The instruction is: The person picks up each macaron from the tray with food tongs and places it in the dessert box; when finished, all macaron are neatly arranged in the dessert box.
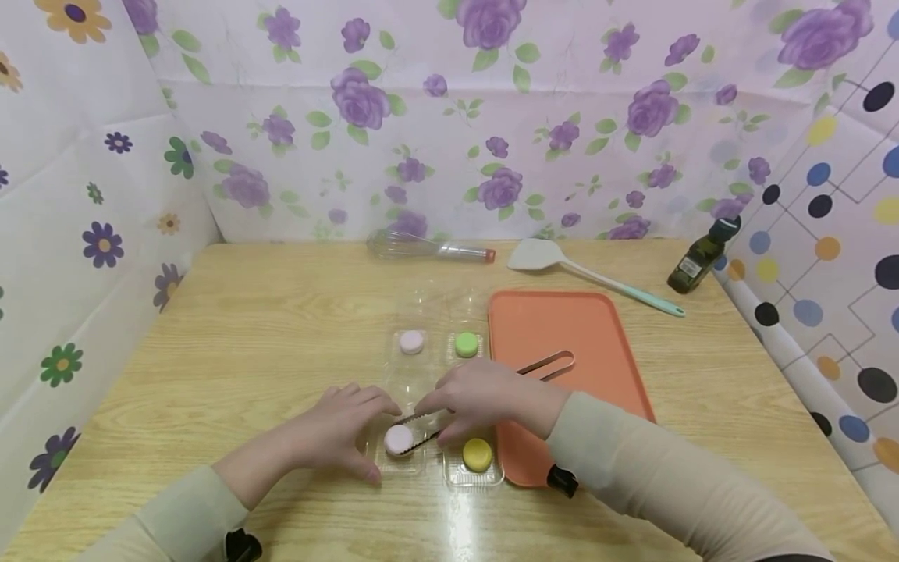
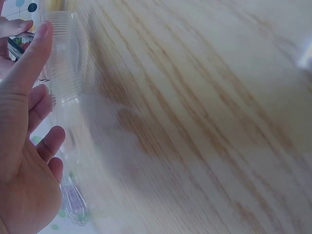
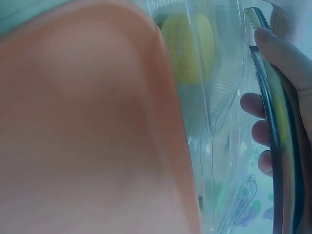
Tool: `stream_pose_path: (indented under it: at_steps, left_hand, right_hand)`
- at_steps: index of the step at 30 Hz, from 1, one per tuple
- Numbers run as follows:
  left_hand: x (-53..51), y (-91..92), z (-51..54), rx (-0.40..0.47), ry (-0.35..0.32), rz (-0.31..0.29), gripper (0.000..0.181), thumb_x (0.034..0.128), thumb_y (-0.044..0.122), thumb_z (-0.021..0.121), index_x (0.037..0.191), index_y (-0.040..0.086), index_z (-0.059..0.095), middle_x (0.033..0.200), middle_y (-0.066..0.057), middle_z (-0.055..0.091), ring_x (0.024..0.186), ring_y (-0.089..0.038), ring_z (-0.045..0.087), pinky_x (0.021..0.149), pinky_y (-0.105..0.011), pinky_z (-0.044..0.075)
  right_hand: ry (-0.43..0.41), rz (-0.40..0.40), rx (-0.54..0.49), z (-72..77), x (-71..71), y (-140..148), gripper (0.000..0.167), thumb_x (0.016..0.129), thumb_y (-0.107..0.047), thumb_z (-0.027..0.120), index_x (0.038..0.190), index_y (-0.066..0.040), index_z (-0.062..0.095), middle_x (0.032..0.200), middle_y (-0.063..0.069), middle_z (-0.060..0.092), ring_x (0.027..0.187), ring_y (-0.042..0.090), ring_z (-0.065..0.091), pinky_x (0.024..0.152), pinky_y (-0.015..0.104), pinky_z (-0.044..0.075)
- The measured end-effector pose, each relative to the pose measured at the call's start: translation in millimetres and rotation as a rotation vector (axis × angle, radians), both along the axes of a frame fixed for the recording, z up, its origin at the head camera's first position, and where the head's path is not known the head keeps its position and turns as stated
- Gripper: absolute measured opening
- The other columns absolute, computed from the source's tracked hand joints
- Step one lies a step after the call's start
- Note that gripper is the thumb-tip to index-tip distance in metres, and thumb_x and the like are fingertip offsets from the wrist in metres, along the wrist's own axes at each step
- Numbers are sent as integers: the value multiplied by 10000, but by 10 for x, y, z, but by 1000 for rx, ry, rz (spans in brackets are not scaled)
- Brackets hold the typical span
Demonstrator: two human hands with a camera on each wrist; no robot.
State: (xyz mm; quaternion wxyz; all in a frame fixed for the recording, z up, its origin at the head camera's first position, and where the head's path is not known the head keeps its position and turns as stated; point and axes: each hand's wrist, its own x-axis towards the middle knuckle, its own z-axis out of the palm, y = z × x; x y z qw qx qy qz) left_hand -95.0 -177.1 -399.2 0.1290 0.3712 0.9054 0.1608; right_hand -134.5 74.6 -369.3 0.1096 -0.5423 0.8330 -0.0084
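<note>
My right hand [image 1: 481, 394] grips metal tongs [image 1: 544, 363] with serrated tips. Their tips stand on either side of a pale pink macaron [image 1: 399, 440] in the near end of a clear plastic box [image 1: 414, 466]. Beside that box's left edge is my left hand [image 1: 337, 433], thumb and fingers spread; in the left wrist view its thumb lies against the clear plastic. A second clear box [image 1: 474, 481] to the right bears a yellow macaron [image 1: 477, 454] at the near end and a green macaron [image 1: 467, 344] farther back. Another pink macaron [image 1: 411, 342] sits behind the tongs.
An orange tray [image 1: 583, 320] lies right of the boxes, under my right forearm. Toward the back wall are a whisk [image 1: 428, 248], a white spatula [image 1: 597, 275] with a mint handle, and a dark bottle [image 1: 702, 257]. Patterned sheets stand around the wooden table [image 1: 246, 328].
</note>
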Motion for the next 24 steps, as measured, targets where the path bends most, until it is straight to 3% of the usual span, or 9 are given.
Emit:
stream_pose_path:
  at_steps: [9,24]
  left_hand:
    - [2,-1,0,1,-2,2,802,583,530,799,1253,182,528,1248,87,500,962,-116,417,817,-349,323]
    - [2,17,14,-6,-3,11,803,580,520,804,1252,174,533,1232,82,509,957,-117,418,826,-356,331]
  right_hand:
    - [77,16,16,-51,27,-74,467,794,-521,672,1221,-344,606,843,-129,623,687,4,531,513,207,420]
    - [89,-61,91,28,100,-174,471,775,-541,677,1198,-344,615,841,-116,617,697,35,549,526,234,440]
